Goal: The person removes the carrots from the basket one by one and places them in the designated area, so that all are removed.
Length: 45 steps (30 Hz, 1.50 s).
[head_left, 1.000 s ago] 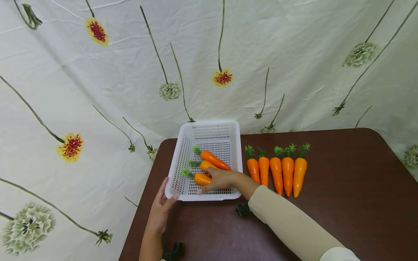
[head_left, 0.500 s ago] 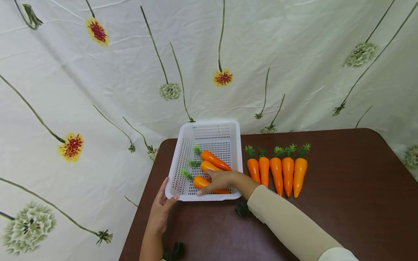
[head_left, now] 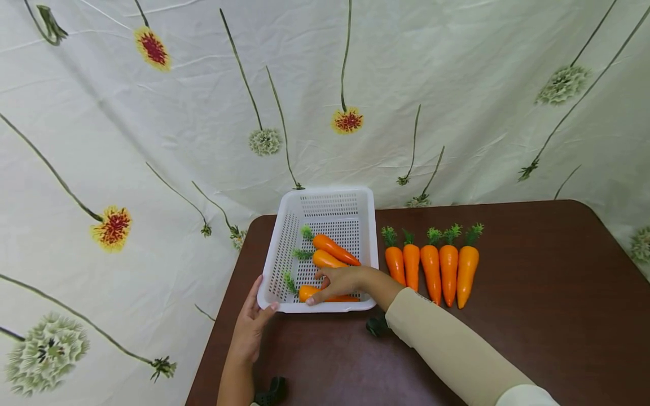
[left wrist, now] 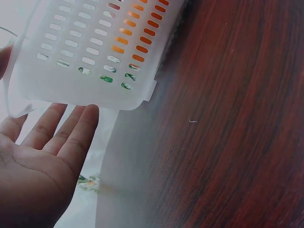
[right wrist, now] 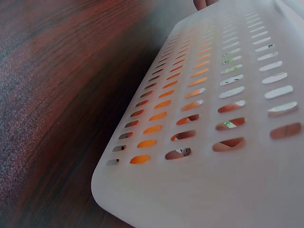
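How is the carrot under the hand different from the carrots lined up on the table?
The carrot under the right hand lies sideways in the white basket, leaves pointing left; the five carrots in the row lie on the brown table with leaves pointing away. The basket carrot is touched by fingers; the row carrots are untouched. All are orange with green tops.
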{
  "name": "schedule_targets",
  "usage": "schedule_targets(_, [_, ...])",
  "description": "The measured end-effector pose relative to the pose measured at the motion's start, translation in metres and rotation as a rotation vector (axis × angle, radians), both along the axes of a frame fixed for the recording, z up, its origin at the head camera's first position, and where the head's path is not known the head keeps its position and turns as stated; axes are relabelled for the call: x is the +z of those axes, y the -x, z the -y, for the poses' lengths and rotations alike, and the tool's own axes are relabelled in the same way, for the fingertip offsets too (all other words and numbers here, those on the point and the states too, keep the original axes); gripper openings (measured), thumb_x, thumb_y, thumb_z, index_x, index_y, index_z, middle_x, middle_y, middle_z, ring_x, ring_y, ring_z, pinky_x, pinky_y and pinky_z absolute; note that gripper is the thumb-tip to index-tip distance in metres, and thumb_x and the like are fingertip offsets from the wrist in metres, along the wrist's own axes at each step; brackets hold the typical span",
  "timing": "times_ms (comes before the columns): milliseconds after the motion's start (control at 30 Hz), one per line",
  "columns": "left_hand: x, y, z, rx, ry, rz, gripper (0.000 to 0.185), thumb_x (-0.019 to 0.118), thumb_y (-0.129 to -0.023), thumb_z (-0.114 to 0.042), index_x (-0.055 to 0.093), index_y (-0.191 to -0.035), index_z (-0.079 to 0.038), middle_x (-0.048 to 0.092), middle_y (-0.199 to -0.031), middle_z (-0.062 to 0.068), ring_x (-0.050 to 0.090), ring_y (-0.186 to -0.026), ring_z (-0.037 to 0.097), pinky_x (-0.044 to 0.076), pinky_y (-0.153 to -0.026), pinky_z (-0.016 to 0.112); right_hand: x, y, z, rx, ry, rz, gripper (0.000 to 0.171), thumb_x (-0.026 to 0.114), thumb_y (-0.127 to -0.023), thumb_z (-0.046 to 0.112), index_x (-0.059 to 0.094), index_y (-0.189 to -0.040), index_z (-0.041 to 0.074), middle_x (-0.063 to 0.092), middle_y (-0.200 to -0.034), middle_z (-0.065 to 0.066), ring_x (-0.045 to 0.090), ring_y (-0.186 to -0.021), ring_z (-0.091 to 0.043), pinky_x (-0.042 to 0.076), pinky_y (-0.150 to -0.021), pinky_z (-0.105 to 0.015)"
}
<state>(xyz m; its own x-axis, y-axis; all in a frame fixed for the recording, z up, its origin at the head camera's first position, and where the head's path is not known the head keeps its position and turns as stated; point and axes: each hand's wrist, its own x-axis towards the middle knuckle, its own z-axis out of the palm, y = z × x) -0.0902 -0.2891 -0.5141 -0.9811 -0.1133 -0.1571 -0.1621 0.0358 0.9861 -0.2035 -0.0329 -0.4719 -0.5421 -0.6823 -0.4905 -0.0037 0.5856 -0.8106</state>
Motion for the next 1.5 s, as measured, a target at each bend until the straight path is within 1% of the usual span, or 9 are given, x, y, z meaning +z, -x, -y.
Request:
schedule_targets(167, [0.0008,0.0002,-0.0006,0.003,0.002,0.004,0.078,0.063,-0.098,-0.008,0.025,-0.16,-0.037,0.038,-0.162,0.003,0.054,-0.133,0.017,0.048,-0.097,0.013,0.0006,-0.0005,0.0001,0.023,0.013,0.002,0.093,0.078,-0.079,0.061,0.041,-0.153,0.018,0.061,-0.134,-0.004,0.054,-0.126,-0.017,0.042,-0.113,-0.044])
schedule_targets(400, [0.0013,-0.0003,-0.0006,0.006,-0.007,0.009,0.079,0.064,-0.098,-0.008,0.025,-0.16,-0.037,0.037,-0.162,0.004,0.058,-0.125,0.005,0.048,-0.097,0.013,-0.0005,-0.0007,0.0005,0.049,0.043,0.001,0.082,0.078,-0.083,0.054,0.046,-0.148,0.017,0.058,-0.137,-0.005,0.052,-0.128,-0.019,0.043,-0.112,-0.043])
schedule_targets(500, [0.0012,-0.0003,-0.0004,0.005,-0.005,0.007,0.079,0.064,-0.098,-0.008,0.025,-0.16,-0.036,0.036,-0.163,0.004,0.058,-0.124,0.002,0.049,-0.097,0.013,-0.0002,-0.0007,0.0,0.049,0.061,0.005,0.074,0.079,-0.083,0.051,0.051,-0.143,0.019,0.058,-0.135,-0.003,0.053,-0.125,-0.017,0.044,-0.111,-0.043])
schedule_targets(667, [-0.0002,0.0004,0.0002,0.004,-0.005,0.001,0.079,0.065,-0.098,-0.008,0.024,-0.161,-0.034,0.035,-0.163,0.003,0.058,-0.122,-0.003,0.048,-0.097,0.013,0.001,-0.0011,-0.0009,0.035,0.111,0.023,0.056,0.081,-0.084,0.044,0.059,-0.131,0.024,0.06,-0.127,0.001,0.054,-0.118,-0.015,0.044,-0.11,-0.041])
schedule_targets(833, [-0.0002,0.0002,0.0001,0.003,-0.012,0.0,0.079,0.065,-0.097,-0.008,0.025,-0.16,-0.035,0.036,-0.163,0.004,0.058,-0.121,-0.004,0.048,-0.098,0.013,0.0012,-0.0012,-0.0009,0.021,0.149,0.03,0.05,0.082,-0.084,0.039,0.062,-0.127,0.024,0.062,-0.119,0.003,0.055,-0.114,-0.014,0.044,-0.108,-0.039])
schedule_targets(967, [0.0001,0.0001,0.0002,0.005,-0.006,0.003,0.079,0.065,-0.097,-0.009,0.024,-0.161,-0.034,0.036,-0.163,0.003,0.057,-0.122,-0.004,0.047,-0.098,0.013,0.0013,-0.0013,-0.0006,0.011,0.152,0.022,0.05,0.084,-0.082,0.036,0.062,-0.126,0.024,0.062,-0.119,0.004,0.056,-0.114,-0.013,0.043,-0.109,-0.039])
schedule_targets(1100, [0.0006,-0.0001,-0.0001,0.007,-0.003,0.003,0.08,0.065,-0.098,-0.009,0.023,-0.162,-0.03,0.036,-0.163,0.003,0.057,-0.121,-0.005,0.047,-0.098,0.013,0.0014,-0.0014,-0.0005,0.01,0.163,0.005,0.048,0.084,-0.082,0.034,0.063,-0.125,0.025,0.062,-0.12,0.005,0.056,-0.115,-0.013,0.043,-0.11,-0.04])
schedule_targets(1333, [0.0011,-0.0005,-0.0003,0.002,-0.016,-0.004,0.08,0.065,-0.098,-0.009,0.023,-0.161,-0.031,0.035,-0.164,0.005,0.059,-0.121,-0.004,0.048,-0.097,0.013,0.0016,-0.0008,-0.0022,0.003,0.203,-0.025,0.041,0.082,-0.084,0.033,0.065,-0.121,0.028,0.063,-0.119,0.005,0.056,-0.113,-0.014,0.045,-0.104,-0.038])
schedule_targets(1500, [0.0017,-0.0006,-0.0003,0.003,-0.009,-0.001,0.08,0.066,-0.097,-0.01,0.024,-0.161,-0.032,0.035,-0.163,0.005,0.059,-0.12,-0.004,0.048,-0.097,0.013,0.0014,-0.0008,-0.0029,-0.004,0.222,-0.025,0.037,0.08,-0.086,0.032,0.066,-0.12,0.029,0.063,-0.119,0.005,0.056,-0.114,-0.015,0.047,-0.104,-0.039])
